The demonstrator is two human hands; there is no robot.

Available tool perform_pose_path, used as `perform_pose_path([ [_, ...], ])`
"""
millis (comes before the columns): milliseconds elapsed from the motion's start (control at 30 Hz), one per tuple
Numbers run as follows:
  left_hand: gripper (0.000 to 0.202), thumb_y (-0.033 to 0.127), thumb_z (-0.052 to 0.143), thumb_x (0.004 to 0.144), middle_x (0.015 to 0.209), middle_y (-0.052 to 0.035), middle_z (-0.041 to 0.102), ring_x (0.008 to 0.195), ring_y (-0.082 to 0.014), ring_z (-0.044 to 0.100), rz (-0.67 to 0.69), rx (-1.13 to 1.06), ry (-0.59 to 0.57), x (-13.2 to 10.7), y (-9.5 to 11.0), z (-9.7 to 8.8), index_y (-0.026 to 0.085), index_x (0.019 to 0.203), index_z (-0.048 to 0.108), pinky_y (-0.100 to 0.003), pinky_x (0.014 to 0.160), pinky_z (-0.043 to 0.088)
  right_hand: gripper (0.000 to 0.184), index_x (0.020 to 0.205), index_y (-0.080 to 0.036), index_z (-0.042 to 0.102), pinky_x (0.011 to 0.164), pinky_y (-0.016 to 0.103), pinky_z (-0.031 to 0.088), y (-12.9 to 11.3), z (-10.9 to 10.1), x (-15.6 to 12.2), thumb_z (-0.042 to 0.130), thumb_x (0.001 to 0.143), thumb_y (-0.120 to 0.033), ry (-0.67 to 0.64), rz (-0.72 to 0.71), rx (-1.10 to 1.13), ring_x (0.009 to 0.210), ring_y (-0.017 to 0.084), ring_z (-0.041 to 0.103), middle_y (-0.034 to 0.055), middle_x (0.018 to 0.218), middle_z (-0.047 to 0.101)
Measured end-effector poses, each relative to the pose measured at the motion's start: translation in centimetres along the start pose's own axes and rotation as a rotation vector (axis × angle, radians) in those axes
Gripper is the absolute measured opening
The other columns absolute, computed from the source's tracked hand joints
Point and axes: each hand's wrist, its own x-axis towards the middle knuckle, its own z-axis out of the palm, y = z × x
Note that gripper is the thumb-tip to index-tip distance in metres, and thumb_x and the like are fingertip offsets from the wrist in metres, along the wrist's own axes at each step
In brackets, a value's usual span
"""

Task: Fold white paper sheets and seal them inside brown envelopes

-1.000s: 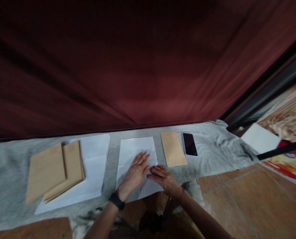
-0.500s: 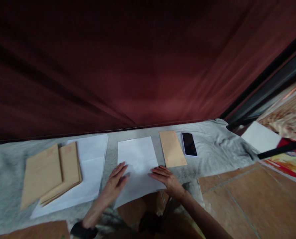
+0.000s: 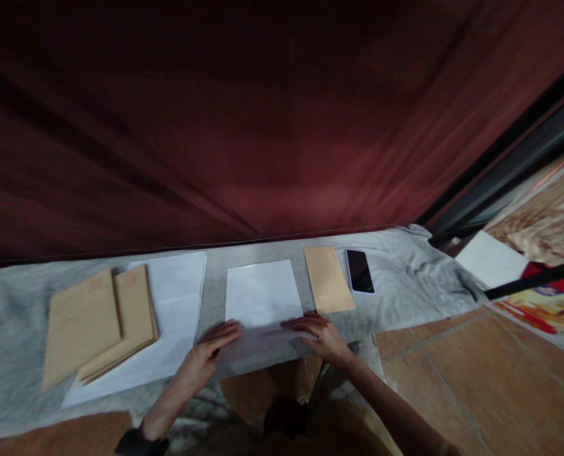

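Head view: the white sheet lies on the gray cloth, beside a brown envelope and a phone. The left hand and the right hand touch its near corners, fingers extended; I cannot tell whether they pinch it.

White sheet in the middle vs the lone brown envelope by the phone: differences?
The white sheet is white, the brown envelope tan. The sheet is wider and longer than the envelope. The left hand and right hand touch the sheet's near edge, which looks lifted but blurred; the envelope lies flat, unheld. Both lie lengthwise on the grey cloth.
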Motion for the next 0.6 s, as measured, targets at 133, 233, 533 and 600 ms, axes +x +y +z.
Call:
perform_pose_path([
  [133, 0.031, 0.047, 0.059, 0.086, 0.104, -0.0053, 0.080, 0.099, -0.0255, 0.074, -0.194, -0.049, 0.093, 1.5, 0.5, -0.3, 0.026, 0.091, 0.081, -0.039, 0.096, 0.058, 0.029, 0.114, -0.025, 0.072, 0.096, 0.037, 0.055, -0.5, -0.5, 0.5, 0.057, 0.099, -0.044, 0.047, 0.183, 0.089, 0.108, 0.024, 0.070, 0.0058, 0.113, 0.076],
  [233, 0.041, 0.058, 0.056, 0.085, 0.090, -0.0033, 0.080, 0.084, -0.0243, 0.073, -0.349, -0.080, 0.164, 2.0, 1.4, -0.4, 0.024, 0.089, 0.078, -0.034, 0.080, 0.059, 0.034, 0.116, -0.023, 0.069, 0.090, 0.036, 0.056, -0.5, -0.6, 1.2, 0.052, 0.100, -0.048, 0.124, 0.284, 0.203, 0.103, 0.024, 0.071, 0.0059, 0.110, 0.076],
  [533, 0.034, 0.054, 0.052, 0.083, 0.066, -0.0006, 0.069, 0.058, -0.0194, 0.062, -0.425, 0.038, 0.420, 3.5, 3.0, 1.1, 0.022, 0.082, 0.067, -0.030, 0.058, 0.048, 0.035, 0.095, -0.023, 0.069, 0.067, 0.027, 0.049, -1.3, 1.0, 5.1, 0.042, 0.105, -0.043, 0.288, 0.507, -0.216, 0.076, 0.021, 0.071, 0.0060, 0.080, 0.074],
  [600, 0.031, 0.051, 0.053, 0.082, 0.062, 0.0009, 0.066, 0.055, -0.0184, 0.059, -0.464, 0.052, 0.410, 3.9, 3.3, 0.9, 0.023, 0.077, 0.064, -0.029, 0.056, 0.046, 0.034, 0.098, -0.022, 0.069, 0.068, 0.027, 0.049, -1.5, 1.2, 6.0, 0.041, 0.106, -0.040, 0.281, 0.521, -0.308, 0.078, 0.021, 0.072, 0.0075, 0.084, 0.076],
])
